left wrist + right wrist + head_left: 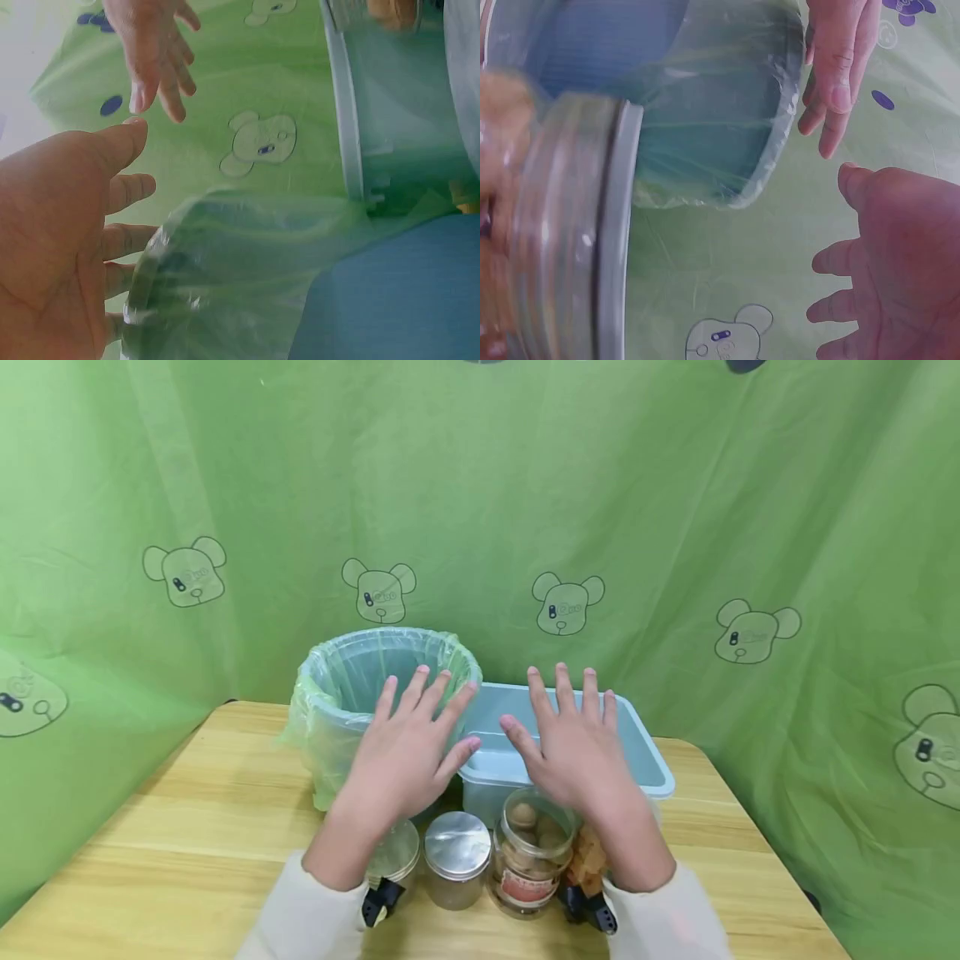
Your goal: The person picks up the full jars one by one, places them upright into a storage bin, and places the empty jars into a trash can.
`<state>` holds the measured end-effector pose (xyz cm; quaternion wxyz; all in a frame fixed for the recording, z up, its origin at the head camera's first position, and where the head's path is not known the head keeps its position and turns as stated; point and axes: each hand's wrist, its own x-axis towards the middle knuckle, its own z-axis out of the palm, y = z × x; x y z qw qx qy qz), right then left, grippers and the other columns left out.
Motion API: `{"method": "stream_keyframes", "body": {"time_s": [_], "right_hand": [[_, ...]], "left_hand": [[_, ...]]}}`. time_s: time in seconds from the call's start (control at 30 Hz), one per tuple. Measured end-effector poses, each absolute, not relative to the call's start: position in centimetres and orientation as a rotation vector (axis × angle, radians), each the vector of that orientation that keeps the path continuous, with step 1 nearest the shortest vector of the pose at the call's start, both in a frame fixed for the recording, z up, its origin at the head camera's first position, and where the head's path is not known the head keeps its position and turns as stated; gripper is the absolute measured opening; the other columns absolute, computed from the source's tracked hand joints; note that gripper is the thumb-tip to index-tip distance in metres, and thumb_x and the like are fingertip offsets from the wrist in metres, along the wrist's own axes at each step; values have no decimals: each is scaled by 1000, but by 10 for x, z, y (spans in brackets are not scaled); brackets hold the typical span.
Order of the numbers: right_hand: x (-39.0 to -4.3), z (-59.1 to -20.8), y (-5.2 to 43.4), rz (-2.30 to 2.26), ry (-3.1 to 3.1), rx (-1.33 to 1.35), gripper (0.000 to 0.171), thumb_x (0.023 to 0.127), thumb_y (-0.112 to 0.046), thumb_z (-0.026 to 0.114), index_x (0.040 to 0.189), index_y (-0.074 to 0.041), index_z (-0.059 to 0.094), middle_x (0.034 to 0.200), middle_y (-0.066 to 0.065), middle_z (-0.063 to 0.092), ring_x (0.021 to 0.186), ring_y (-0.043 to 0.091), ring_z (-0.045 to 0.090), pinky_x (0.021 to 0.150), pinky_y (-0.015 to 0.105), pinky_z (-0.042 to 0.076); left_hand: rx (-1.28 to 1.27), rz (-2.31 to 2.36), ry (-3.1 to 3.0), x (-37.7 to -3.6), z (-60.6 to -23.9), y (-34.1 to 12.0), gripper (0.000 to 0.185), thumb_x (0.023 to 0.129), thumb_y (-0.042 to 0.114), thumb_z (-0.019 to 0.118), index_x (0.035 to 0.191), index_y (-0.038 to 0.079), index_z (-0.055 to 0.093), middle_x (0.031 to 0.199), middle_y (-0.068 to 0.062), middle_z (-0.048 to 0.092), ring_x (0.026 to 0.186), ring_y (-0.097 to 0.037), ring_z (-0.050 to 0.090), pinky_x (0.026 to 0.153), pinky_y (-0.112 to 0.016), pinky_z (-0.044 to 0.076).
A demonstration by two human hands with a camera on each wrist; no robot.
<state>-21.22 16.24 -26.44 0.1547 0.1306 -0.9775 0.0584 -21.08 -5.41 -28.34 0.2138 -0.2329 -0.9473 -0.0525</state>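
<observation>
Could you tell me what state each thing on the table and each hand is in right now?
left hand: open, fingers spread, holding nothing
right hand: open, fingers spread, holding nothing
bin: upright, lined with a green bag
blue tub: open, no lid
silver-lidded jar: closed
nut jar: upright, filled, no lid visible

Backdrop cloth (675, 485) bright green, printed with darker green bear heads (black eye marks). Tabletop (187, 843) light yellow wood grain. Bin (330, 735) pale blue-grey, lined with translucent light green bag (300, 727). Tub (645, 760) pale blue. Jar lid (457, 846) silver metal. Open jar (534, 852) clear glass, brown round contents, red-and-white label. Sleeves (307, 918) off-white. Wrist straps (378, 902) black with blue accent.
</observation>
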Motion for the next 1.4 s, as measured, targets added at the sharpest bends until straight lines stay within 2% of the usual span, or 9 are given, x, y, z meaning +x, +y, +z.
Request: {"method": "stream_keyframes", "body": {"time_s": [0.37,0.63,0.83,1.1,1.23,1.4], "right_hand": [[-203,-251,190,169,-2827,331,82,105,-66,19,165,-11,13,166,30,8,148,58,-3,116,74,1],[-204,-251,220,206,-2878,279,82,105,-66,19,165,-10,7,165,32,2,147,60,-8,114,75,-3],[-208,-257,250,228,-2899,247,83,106,-64,20,165,-7,6,163,36,3,143,65,-5,111,79,0],[-219,-267,292,309,-2964,205,83,107,-63,20,164,-6,1,161,39,-2,139,70,-7,107,82,-2],[-226,-274,308,327,-2991,197,84,107,-63,21,163,-4,1,159,41,1,138,72,-2,105,83,2],[-238,-285,325,332,-2992,240,84,108,-59,25,162,3,8,156,44,13,135,73,13,102,84,14]], "left_hand": [[-806,-1,-2624,-208,-289,-27,66,107,61,30,164,29,24,168,-8,24,156,-32,10,124,-51,-5],[-942,73,-2630,-205,-295,-10,66,107,62,28,164,30,24,168,-7,25,156,-31,12,125,-54,3],[-1056,92,-2670,-205,-298,-1,66,106,63,25,164,31,22,169,-5,22,156,-29,12,125,-52,3],[-1210,102,-2702,-208,-306,8,65,106,63,27,164,33,22,168,-3,25,156,-29,17,125,-52,9],[-1280,114,-2709,-209,-311,11,65,106,64,26,164,35,23,168,-1,27,155,-27,20,125,-51,11],[-1355,129,-2703,-210,-315,13,66,105,66,24,163,36,24,167,0,29,154,-26,23,125,-50,15]]}}
